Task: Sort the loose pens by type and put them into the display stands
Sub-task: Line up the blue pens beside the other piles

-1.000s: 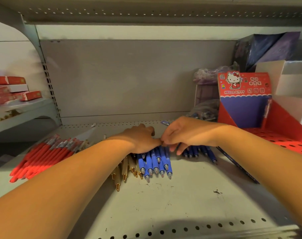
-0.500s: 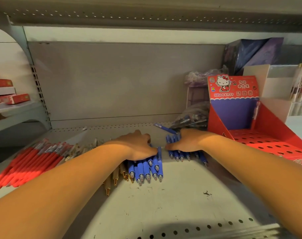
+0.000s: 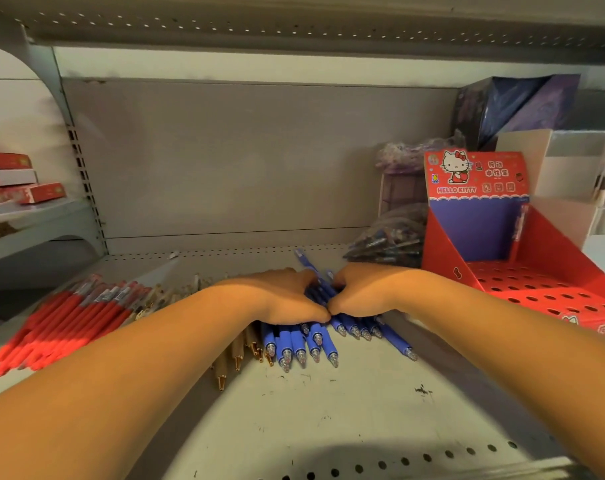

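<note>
On the grey metal shelf (image 3: 346, 410), the 2 grips (bare hands, both palm-down) meet over a loose bunch of blue pens (image 3: 299, 344). The left grip (image 3: 280, 299) and the right grip (image 3: 367, 292) each curl round the bunch from their own side. Their thumbs touch at the front and their fingertips nearly touch at the back, so that the pens are enclosed between them. The pens' clear tips stick out toward the camera below the thumbs, and a few more fan out under the right wrist.

Just left of the blue ones lie tan pens (image 3: 238, 351) with gold tips, partly hidden under the left forearm. Farther left is a spread of red pens (image 3: 62, 317). At the right stands a red Hello Kitty display stand (image 3: 477, 188); its perforated tray has 1 pen (image 3: 521, 223) upright at the back. A clear bag of pens (image 3: 387, 240) sits beside the stand, against the back wall.
</note>
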